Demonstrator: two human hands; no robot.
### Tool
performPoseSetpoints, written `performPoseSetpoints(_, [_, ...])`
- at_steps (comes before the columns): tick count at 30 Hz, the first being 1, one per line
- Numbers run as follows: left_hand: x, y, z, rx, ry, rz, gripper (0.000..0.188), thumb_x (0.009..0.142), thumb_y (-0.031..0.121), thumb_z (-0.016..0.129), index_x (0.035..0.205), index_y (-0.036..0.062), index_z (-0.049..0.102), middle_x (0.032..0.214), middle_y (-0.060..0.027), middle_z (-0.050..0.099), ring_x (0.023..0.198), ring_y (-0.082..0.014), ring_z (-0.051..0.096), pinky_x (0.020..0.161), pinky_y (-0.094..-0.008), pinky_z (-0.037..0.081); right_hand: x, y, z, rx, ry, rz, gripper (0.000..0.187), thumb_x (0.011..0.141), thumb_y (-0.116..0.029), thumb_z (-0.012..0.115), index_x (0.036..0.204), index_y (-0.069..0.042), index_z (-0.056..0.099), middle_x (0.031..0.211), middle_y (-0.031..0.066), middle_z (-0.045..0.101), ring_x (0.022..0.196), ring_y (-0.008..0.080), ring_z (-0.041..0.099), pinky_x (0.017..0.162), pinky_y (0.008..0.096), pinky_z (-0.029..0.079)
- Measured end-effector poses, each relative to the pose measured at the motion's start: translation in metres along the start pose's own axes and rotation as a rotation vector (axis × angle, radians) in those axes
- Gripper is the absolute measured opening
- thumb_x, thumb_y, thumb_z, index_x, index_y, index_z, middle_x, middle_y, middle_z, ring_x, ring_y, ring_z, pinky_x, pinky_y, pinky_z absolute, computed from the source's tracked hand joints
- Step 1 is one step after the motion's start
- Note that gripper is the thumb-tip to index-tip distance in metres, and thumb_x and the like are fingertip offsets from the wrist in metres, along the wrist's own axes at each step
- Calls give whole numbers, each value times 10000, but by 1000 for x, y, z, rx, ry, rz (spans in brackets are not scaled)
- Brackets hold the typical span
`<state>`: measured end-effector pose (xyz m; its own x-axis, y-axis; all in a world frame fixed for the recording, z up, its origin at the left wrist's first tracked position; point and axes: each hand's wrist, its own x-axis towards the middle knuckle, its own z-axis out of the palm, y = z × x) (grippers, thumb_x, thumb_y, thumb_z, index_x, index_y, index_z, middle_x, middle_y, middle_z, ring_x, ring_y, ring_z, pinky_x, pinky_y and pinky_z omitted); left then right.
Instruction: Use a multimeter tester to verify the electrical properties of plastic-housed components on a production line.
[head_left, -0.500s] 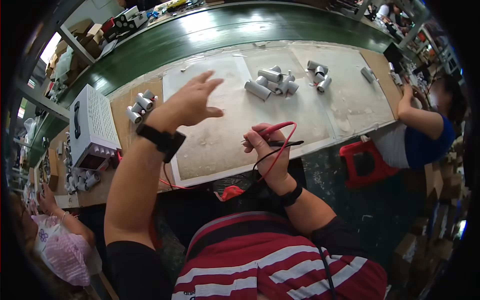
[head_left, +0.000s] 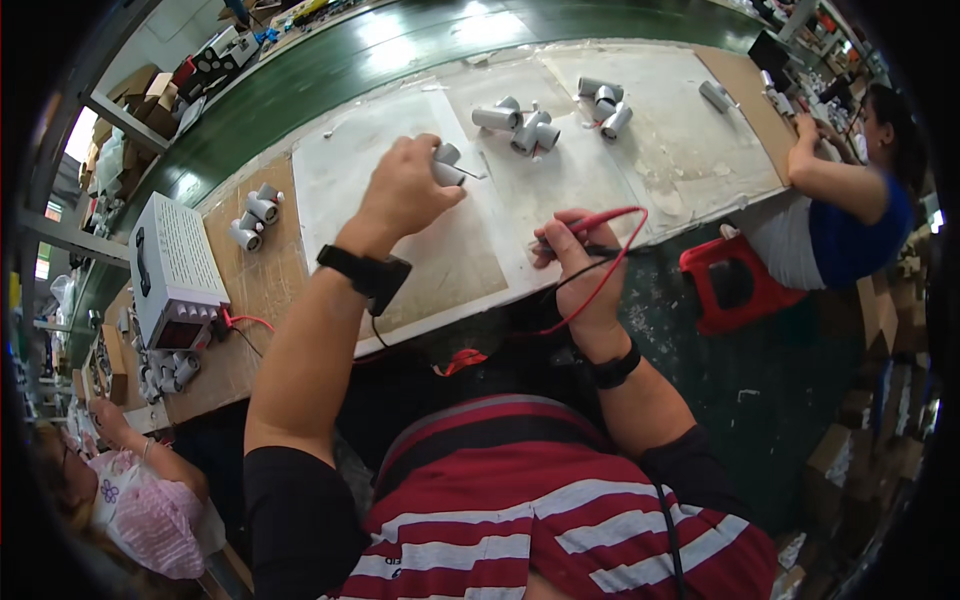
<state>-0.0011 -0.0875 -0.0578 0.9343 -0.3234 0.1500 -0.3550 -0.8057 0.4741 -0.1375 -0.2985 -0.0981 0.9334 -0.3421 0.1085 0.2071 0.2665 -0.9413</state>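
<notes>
My left hand (head_left: 403,190) is closed round a pair of short grey cylinders (head_left: 448,172) over the white sheet; a thin pale wire end sticks out beside them. Between the thumb and fingers of my right hand (head_left: 580,265) are a red test probe (head_left: 603,218) and a black test probe (head_left: 598,250), held together near the table's front edge. Their leads loop down past my wrist. Beyond my hands, more grey cylinders (head_left: 518,125) lie in a loose pile, and another group (head_left: 606,103) lies right of it.
A grey power supply box (head_left: 175,270) stands at the left, with grey cylinders (head_left: 258,215) on the brown board beside it. One cylinder (head_left: 716,96) lies far right. A co-worker (head_left: 840,220) sits at right by a red stool (head_left: 735,285); another person (head_left: 140,490) is at lower left.
My left hand, open before, has closed on two grey cylinders from the pile, which is now smaller. My right hand still holds the probes. The whole view has shifted slightly.
</notes>
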Motion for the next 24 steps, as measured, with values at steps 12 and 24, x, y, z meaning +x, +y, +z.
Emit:
performPoseSetpoints(12, [-121,-22,-15,-98,280,30,683,693,118,874,1307,30,587,1250,-194,506,1082,-391,620,939,-425,553,22,34,82,-33,-269,112,182,962,-92,738,1083,33,684,857,96,713,673,132,663,585,257,542])
performPoseSetpoints(24, [-132,-17,-7,-218,302,-45,676,697,110,879,1306,27,595,1244,-198,508,1093,-374,612,951,-421,543,17,50,92,-260,-384,126,151,954,-101,756,1053,1,704,785,24,680,655,83,617,571,233,489])
